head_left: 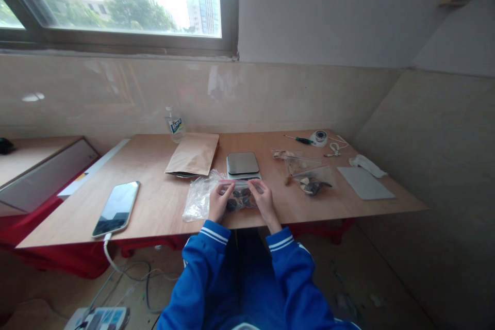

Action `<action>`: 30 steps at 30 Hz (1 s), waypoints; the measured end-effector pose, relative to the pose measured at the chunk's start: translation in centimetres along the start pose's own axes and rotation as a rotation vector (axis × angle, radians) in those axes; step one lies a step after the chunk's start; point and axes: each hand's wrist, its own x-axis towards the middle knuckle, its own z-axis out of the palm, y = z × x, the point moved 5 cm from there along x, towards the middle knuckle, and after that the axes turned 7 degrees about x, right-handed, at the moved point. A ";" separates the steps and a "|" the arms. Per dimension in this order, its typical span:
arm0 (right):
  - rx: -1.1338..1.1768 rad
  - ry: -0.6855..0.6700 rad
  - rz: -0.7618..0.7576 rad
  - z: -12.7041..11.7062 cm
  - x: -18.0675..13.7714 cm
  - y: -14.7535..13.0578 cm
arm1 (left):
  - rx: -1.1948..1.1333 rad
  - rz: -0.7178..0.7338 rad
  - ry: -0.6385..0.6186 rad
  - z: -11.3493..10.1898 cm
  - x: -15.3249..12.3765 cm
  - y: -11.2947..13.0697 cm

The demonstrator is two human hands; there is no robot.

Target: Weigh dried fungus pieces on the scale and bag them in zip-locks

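Observation:
Both my hands rest on a clear zip bag (238, 197) holding several dark pieces, lying at the near edge of the wooden table (162, 201). My left hand (219, 200) pinches the bag's left end and my right hand (263, 198) pinches its right end, fingers pressed along the red zip strip. A small grey scale (242, 163) stands just behind the bag. More empty clear bags (198, 197) lie crumpled under my left hand's side.
A phone (117, 208) on a white cable lies at the left. A brown paper pouch (193, 153) and a water bottle (175, 124) sit behind. Filled clear bags (309, 178), a grey sheet (365, 183), a screwdriver (298, 139) and a round white device (320, 137) are on the right.

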 end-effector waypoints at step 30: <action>-0.911 -0.417 -0.326 4.4 2.0 -6.7 | -0.051 0.121 -0.027 0.1 -0.3 0.6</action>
